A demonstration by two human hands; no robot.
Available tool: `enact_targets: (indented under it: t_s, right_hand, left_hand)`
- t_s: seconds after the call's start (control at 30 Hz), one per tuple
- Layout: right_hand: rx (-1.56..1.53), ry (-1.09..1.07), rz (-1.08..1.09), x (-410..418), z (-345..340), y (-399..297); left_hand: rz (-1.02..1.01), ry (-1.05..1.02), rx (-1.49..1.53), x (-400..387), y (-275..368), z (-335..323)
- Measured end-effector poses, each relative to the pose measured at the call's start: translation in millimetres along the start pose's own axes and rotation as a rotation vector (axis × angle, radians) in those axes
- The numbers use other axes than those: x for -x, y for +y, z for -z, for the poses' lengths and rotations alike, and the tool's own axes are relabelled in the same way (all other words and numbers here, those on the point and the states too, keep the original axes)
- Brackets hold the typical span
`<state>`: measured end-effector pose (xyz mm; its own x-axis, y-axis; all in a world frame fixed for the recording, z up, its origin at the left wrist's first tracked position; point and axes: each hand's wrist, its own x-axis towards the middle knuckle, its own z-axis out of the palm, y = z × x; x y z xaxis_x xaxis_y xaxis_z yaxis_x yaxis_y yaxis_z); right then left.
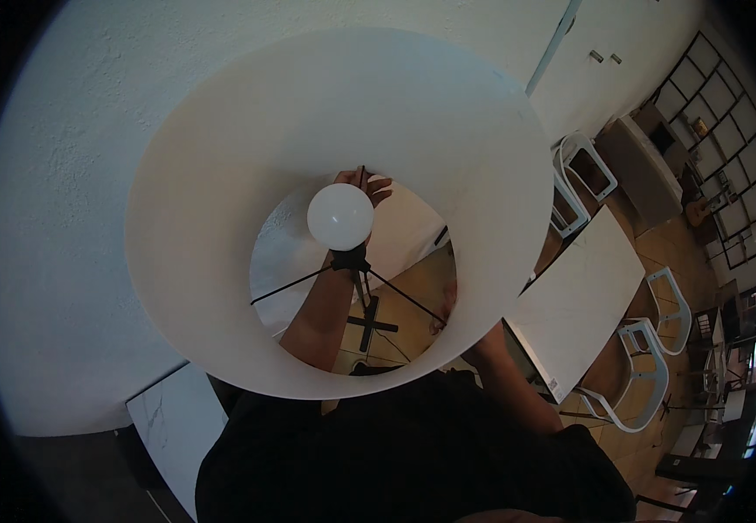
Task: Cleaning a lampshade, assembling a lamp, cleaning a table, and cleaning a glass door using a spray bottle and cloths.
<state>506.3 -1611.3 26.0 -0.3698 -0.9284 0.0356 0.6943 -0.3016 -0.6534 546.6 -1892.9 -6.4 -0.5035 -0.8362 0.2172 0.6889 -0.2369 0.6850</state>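
A large white lampshade (201, 229) fills the middle of the view, and I look down through it. Inside, a round white bulb (340, 216) sits on a black socket (350, 259), with thin black spokes (293, 286) running out towards the shade's inner opening. My left hand (378, 188) is beyond the bulb, its fingers around the upper spoke at the opening's edge; the bulb hides part of it. My right arm reaches behind the shade's lower right side. Reddish fingers of my right hand (446, 304) show faintly at the opening's edge; their grip is unclear.
Below, the lamp's black cross-shaped foot (371, 323) and a cable (394, 346) are on the tiled floor. A white table (574, 301) stands at the right, with white chairs (646, 372) around it. A textured wall (57, 229) is at the left, above a marble-patterned surface (178, 418).
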Motion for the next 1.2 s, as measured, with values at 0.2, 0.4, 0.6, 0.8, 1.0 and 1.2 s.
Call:
enact_targets:
  t_s: [0.2, 0.4, 0.6, 0.8, 1.0, 1.2]
  right_hand:
    - [0.07, 0.013, 0.011, 2.7, 1.4, 0.5]
    - [0.011, -0.021, 0.011, 1.8, 1.1, 1.7]
    - [0.032, -0.066, 0.033, 3.3, 8.1, -0.2]
    - [0.057, 0.032, 0.0, 5.9, -1.7, -4.0]
    - [0.084, -0.08, 0.048, 3.0, 2.0, -15.6]
    - [0.009, -0.114, -0.154, 17.6, 25.0, -11.3]
  left_hand:
    - [-0.017, -0.073, -0.001, 1.0, 0.9, 1.5]
    - [-0.002, -0.092, 0.012, 4.5, 4.6, 1.6]
    - [0.004, -0.216, 0.104, 9.4, 9.7, 1.5]
    - [0.059, -0.169, 0.174, 10.5, 11.2, 5.4]
    - [0.191, -0.26, 0.156, 20.2, 17.4, 19.0]
    - [0.141, 0.103, -0.12, 124.1, 22.7, 77.0]
